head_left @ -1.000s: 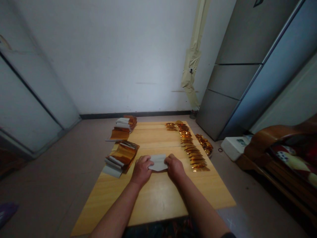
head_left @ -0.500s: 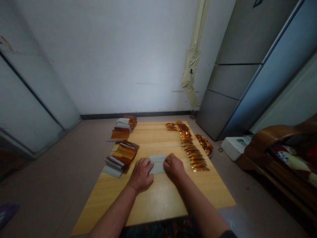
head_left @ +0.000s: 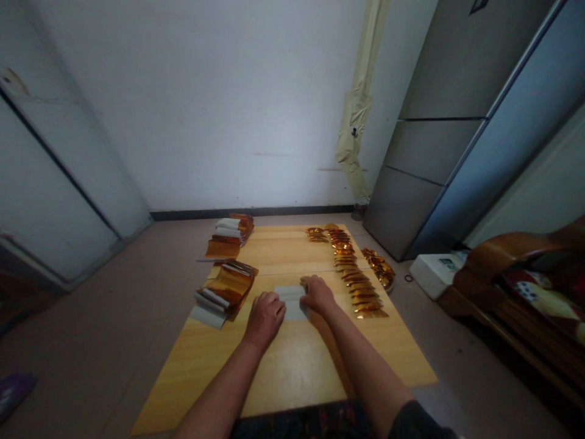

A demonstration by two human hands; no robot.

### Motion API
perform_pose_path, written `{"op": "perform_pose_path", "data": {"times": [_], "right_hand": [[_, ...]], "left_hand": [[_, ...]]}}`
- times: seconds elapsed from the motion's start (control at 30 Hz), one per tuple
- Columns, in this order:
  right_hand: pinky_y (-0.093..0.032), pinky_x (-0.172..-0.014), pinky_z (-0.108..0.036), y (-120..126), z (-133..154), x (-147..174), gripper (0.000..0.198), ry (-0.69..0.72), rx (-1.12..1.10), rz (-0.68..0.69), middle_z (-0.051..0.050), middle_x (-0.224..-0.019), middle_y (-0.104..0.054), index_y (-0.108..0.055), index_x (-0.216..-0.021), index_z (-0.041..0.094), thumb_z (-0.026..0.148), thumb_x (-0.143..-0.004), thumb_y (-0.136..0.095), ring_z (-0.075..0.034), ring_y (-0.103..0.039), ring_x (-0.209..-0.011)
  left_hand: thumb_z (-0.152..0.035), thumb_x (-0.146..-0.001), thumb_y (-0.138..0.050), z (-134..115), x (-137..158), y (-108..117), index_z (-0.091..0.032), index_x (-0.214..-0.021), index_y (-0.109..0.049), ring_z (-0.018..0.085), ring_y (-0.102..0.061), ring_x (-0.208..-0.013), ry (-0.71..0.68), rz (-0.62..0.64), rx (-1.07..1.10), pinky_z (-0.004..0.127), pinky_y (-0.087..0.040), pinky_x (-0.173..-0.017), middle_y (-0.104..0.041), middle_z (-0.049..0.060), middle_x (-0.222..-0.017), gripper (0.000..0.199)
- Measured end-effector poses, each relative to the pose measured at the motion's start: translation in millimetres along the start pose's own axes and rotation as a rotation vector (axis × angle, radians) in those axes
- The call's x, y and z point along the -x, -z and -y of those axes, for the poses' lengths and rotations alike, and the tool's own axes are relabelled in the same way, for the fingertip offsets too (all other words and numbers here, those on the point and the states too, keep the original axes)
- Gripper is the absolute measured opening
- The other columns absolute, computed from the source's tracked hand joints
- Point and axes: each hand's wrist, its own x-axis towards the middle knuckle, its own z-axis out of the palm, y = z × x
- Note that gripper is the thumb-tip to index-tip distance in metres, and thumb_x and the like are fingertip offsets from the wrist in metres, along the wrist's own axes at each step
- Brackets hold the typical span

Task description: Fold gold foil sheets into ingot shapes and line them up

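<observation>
A pale grey sheet of paper [head_left: 295,310] with crease lines lies flat on the wooden table in front of me. My left hand [head_left: 265,318] is at its left edge, fingers curled and pressed together on the paper. At the far right corner, my right hand [head_left: 319,295] pinches the paper's edge between thumb and fingers. To the left is a fanned stack of gold foil papers [head_left: 235,285] with grey backs, and another foil stack [head_left: 223,247] lies behind it. A row of folded gold foil pieces [head_left: 354,277] runs along the table's right side.
The wooden table [head_left: 292,366] stands before a white wall. Beyond its right edge, a container of gold folded pieces [head_left: 378,267] sits low. A grey refrigerator [head_left: 411,183], a white box [head_left: 432,273] and a wooden seat [head_left: 493,299] are further right.
My right hand has shifted slightly away from me along the paper's right edge. The left hand's thumb has drawn in toward its fingers. The stacks and the row look the same.
</observation>
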Motion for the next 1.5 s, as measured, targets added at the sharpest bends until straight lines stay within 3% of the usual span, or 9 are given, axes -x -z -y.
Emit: {"op": "perform_pose_path", "data": {"times": [0.27, 0.43, 0.6, 0.8, 0.9, 1.0, 1.07, 1.27, 1.5], "right_hand": [[-0.039, -0.075, -0.028, -0.6, 7.2, -15.6, 0.033, -0.003, 0.006, 0.021, -0.007, -0.109, -0.060, -0.069, -0.100, 0.024, 0.020, -0.067, -0.067, -0.023, -0.053, -0.102], [-0.036, -0.077, -0.026, -12.0, -2.2, -13.6, 0.028, 0.215, -0.039, -0.103, -0.005, -0.097, -0.062, -0.069, -0.093, 0.020, 0.009, -0.071, -0.056, -0.019, -0.052, -0.097], [-0.033, -0.077, -0.029, -17.1, -7.7, 12.4, 0.022, 0.388, 0.023, -0.175, -0.006, -0.090, -0.062, -0.070, -0.088, 0.020, 0.012, -0.077, -0.053, -0.020, -0.050, -0.089], [-0.030, -0.076, -0.031, -21.7, -13.4, 32.0, 0.024, 0.454, 0.072, -0.206, -0.006, -0.092, -0.060, -0.070, -0.102, 0.024, 0.018, -0.085, -0.053, -0.021, -0.049, -0.090], [-0.030, -0.076, -0.031, -24.9, -15.9, 32.7, 0.027, 0.460, 0.084, -0.217, -0.006, -0.094, -0.060, -0.068, -0.108, 0.025, 0.017, -0.086, -0.054, -0.021, -0.049, -0.092], [-0.030, -0.076, -0.032, -27.2, -15.9, 33.0, 0.025, 0.465, 0.120, -0.217, -0.006, -0.094, -0.060, -0.067, -0.109, 0.024, 0.018, -0.088, -0.055, -0.021, -0.048, -0.091], [-0.030, -0.077, -0.032, -27.7, -14.9, 33.7, 0.023, 0.474, 0.152, -0.217, -0.007, -0.094, -0.060, -0.067, -0.108, 0.024, 0.019, -0.089, -0.054, -0.021, -0.047, -0.092], [-0.029, -0.077, -0.032, -25.9, -11.8, 36.7, 0.018, 0.480, 0.199, -0.232, -0.007, -0.094, -0.059, -0.066, -0.100, 0.021, 0.018, -0.090, -0.052, -0.021, -0.046, -0.092], [-0.028, -0.077, -0.032, -24.2, -19.3, 48.8, 0.010, 0.580, 0.190, -0.249, -0.006, -0.092, -0.059, -0.063, -0.092, 0.019, 0.020, -0.091, -0.053, -0.020, -0.044, -0.089]], "left_hand": [[-0.022, -0.086, -0.056, 5.0, 1.6, -3.3, -0.019, -0.076, -0.072, 0.019, -0.051, -0.081, 0.007, -0.056, 0.068, 0.032, -0.041, -0.075, -0.057, 0.005, -0.078, 0.019], [-0.022, -0.086, -0.056, 6.9, 1.2, -4.5, -0.020, -0.078, -0.072, 0.019, -0.052, -0.082, 0.016, -0.044, 0.090, 0.033, -0.042, -0.077, -0.059, 0.005, -0.079, 0.018], [-0.022, -0.085, -0.058, 5.7, 1.7, -4.0, -0.020, -0.077, -0.069, 0.019, -0.053, -0.083, 0.026, -0.040, 0.089, 0.033, -0.042, -0.078, -0.060, 0.005, -0.079, 0.014], [-0.019, -0.080, -0.060, -0.9, 3.0, 1.7, -0.019, -0.071, -0.058, 0.020, -0.053, -0.079, 0.084, -0.059, 0.009, 0.033, -0.041, -0.073, -0.058, 0.003, -0.074, 0.010], [-0.018, -0.078, -0.062, -2.0, 3.4, 2.8, -0.019, -0.083, -0.059, 0.020, -0.052, -0.080, 0.126, -0.091, 0.003, 0.034, -0.042, -0.075, -0.058, 0.003, -0.079, 0.005], [-0.017, -0.078, -0.062, -1.5, 4.0, 3.1, -0.020, -0.111, -0.060, 0.022, -0.053, -0.089, 0.090, -0.122, 0.003, 0.035, -0.044, -0.080, -0.059, 0.005, -0.092, 0.033], [-0.016, -0.080, -0.061, -1.5, 4.5, 3.7, -0.025, -0.118, -0.060, 0.022, -0.052, -0.095, 0.044, -0.125, -0.010, 0.035, -0.044, -0.082, -0.058, 0.007, -0.099, 0.039], [-0.018, -0.082, -0.061, -5.9, 4.8, 7.8, -0.026, -0.085, -0.071, 0.023, -0.051, -0.100, 0.013, -0.099, -0.059, 0.036, -0.041, -0.083, -0.059, 0.007, -0.104, 0.013], [-0.018, -0.086, -0.055, -8.4, 3.4, 9.2, -0.023, -0.087, -0.070, 0.021, -0.052, -0.091, -0.032, -0.026, -0.057, 0.036, -0.038, -0.077, -0.065, 0.005, -0.090, 0.015]]}}
